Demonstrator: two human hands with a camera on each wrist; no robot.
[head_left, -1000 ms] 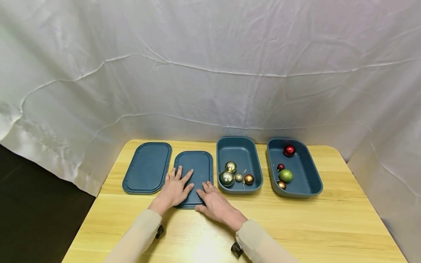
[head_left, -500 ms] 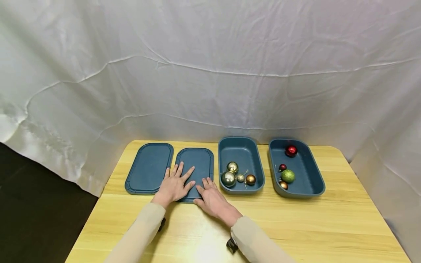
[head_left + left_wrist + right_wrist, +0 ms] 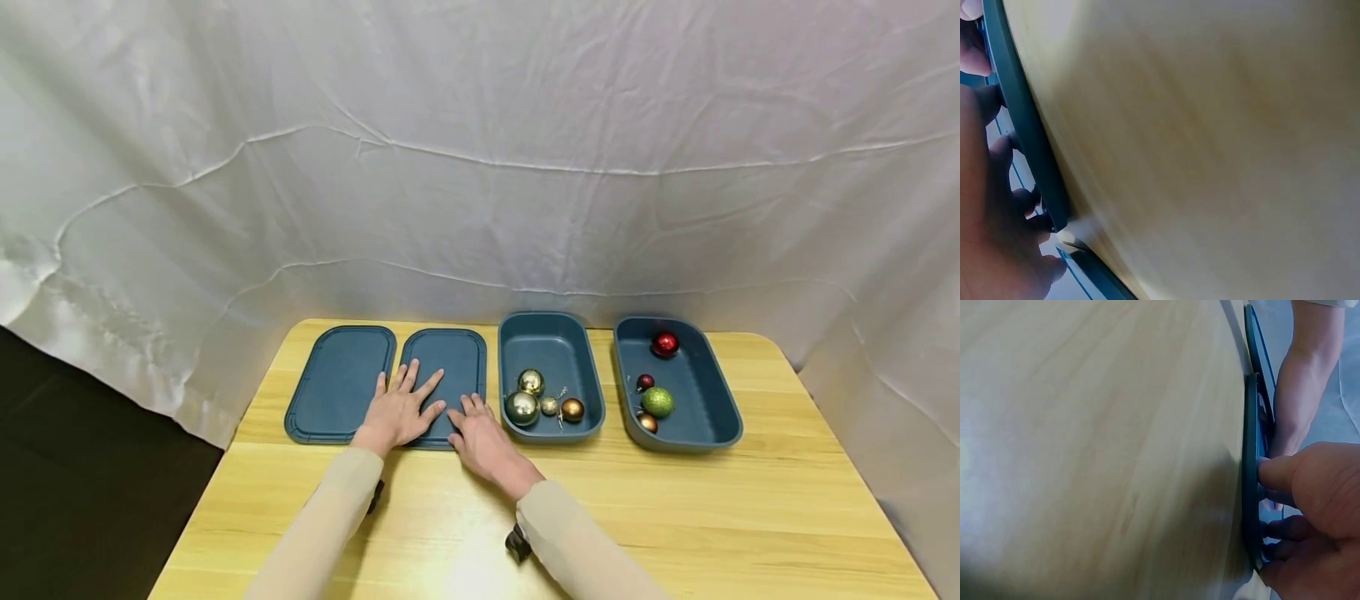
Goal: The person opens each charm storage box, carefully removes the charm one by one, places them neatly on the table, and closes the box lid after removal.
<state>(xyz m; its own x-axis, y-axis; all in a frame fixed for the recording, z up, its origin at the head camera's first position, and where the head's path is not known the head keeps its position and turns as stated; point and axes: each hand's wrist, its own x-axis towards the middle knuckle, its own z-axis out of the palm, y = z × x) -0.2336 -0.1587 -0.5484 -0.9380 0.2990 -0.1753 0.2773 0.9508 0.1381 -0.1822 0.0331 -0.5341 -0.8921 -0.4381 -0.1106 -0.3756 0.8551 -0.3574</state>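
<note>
In the left wrist view, the left hand (image 3: 994, 240) filled the lower left, its fingers spread apart and touching a dark blue-green lid (image 3: 1027, 125). The lid showed edge-on, flat on the table (image 3: 1204, 150), and ran at a slant from the top edge down past the fingertips, which were in shadow. Just beyond its lower end, a second lid (image 3: 1100, 275) of like colour was partly in view. Fingers of the right hand (image 3: 972, 55) showed in the upper left corner. The table's pale, blurred wood filled the rest.
</note>
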